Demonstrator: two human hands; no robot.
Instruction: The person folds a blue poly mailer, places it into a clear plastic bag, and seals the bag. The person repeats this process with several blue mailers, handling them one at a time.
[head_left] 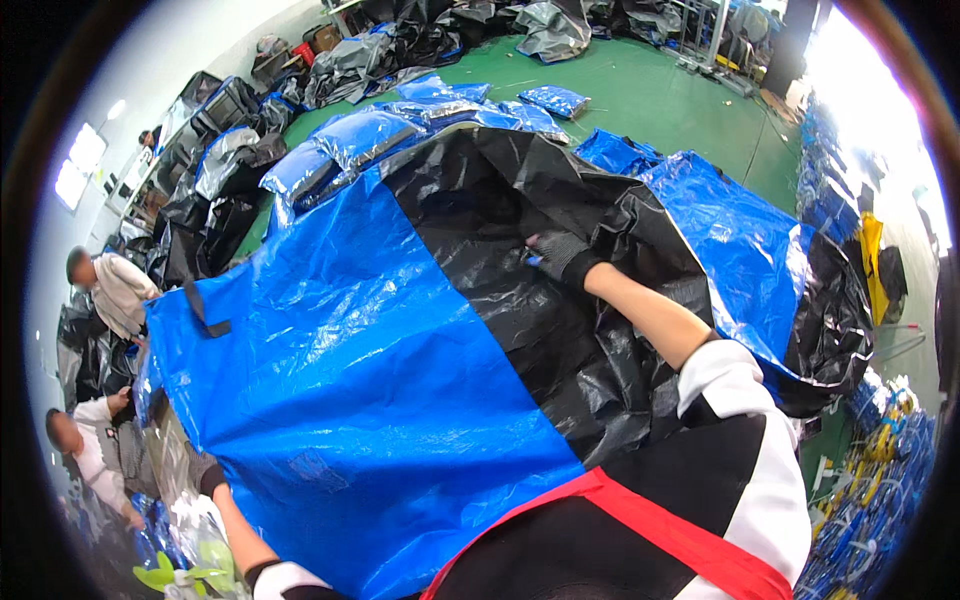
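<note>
At the far left, two people [108, 290] [92, 445] sit or stand small and partly cut off by the dark rim. The left hand [207, 477], gloved, is at the near left edge of a big plastic sheet [350, 400]; its fingers are hard to make out, so I cannot tell whether it grips. The sheet spreads in front of the person, bright blue, glossy and lightly creased, with a short black strap [205, 310] near its left corner. A straight seam joins it to a crumpled black part [530, 330]. There the right hand [562, 257], in a dark glove, rests with bent fingers; whether they pinch the plastic is unclear. The apron [590, 540] hides the sheet's lower edge.
</note>
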